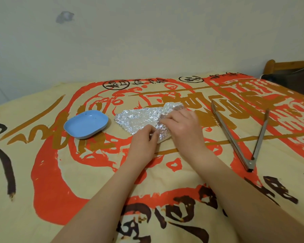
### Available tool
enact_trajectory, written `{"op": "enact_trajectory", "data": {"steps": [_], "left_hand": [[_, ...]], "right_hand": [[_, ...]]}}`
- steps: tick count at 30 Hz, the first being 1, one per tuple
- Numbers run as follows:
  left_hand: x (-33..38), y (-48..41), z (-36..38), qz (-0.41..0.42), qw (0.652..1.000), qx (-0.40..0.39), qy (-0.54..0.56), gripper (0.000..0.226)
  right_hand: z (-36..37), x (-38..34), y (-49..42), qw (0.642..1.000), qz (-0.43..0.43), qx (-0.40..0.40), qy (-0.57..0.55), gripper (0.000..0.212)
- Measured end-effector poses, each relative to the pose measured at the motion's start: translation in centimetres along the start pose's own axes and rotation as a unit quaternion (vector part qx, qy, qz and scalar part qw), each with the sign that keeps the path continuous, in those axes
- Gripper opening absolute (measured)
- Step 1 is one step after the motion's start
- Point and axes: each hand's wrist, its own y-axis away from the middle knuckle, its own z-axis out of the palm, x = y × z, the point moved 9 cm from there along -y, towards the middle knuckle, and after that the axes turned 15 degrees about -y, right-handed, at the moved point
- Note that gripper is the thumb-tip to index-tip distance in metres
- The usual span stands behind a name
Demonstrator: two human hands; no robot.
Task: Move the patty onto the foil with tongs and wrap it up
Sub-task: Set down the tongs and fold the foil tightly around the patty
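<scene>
Crinkled silver foil (137, 119) lies folded over itself in the middle of the cloth-covered surface. The patty is hidden; I cannot see it under the foil. My left hand (144, 141) pinches the foil's near edge between thumb and fingers. My right hand (181, 125) rests on the foil's right part, its fingers pressing a fold down. The metal tongs (239, 137) lie spread in a V on the cloth to the right, apart from both hands.
A shallow blue dish (86, 124) with nothing in it sits left of the foil. A yellow cloth (60, 172) printed in red, brown and black covers the surface. A pale wall rises behind. Dark wooden furniture (291, 67) stands at the far right.
</scene>
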Motion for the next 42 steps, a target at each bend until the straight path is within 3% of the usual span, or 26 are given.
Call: {"op": "enact_trajectory", "data": {"steps": [5, 10, 15, 18, 26, 36, 42], "left_hand": [[-0.2, -0.1, 0.1, 0.008, 1.0, 0.006, -0.017, 0.005], [0.1, 0.2, 0.3, 0.029, 0.999, -0.019, 0.003, 0.049], [2.1, 0.3, 0.9, 0.157, 0.98, -0.062, -0.103, 0.05], [1.7, 0.4, 1.9, 0.164, 0.968, -0.102, -0.159, 0.052], [0.0, 0.5, 2.8, 0.171, 0.949, -0.183, -0.193, 0.067], [0.7, 0.1, 2.3, 0.177, 0.961, -0.134, -0.165, 0.056], [0.0, 0.1, 2.8, 0.179, 0.954, -0.155, -0.182, 0.053]], "right_hand": [[2.9, 1.5, 1.0, 0.986, 0.092, -0.138, -0.029, 0.028], [4.9, 2.0, 2.0, 0.967, 0.122, -0.221, -0.027, 0.043], [6.4, 2.6, 3.4, 0.951, 0.139, -0.277, -0.015, 0.052], [7.1, 3.0, 4.1, 0.94, 0.15, -0.305, -0.015, 0.054], [7.6, 3.6, 4.8, 0.921, 0.194, -0.328, -0.081, 0.054], [7.6, 3.6, 4.8, 0.918, 0.202, -0.328, -0.093, 0.053], [7.9, 3.7, 4.9, 0.918, 0.201, -0.33, -0.086, 0.054]]}}
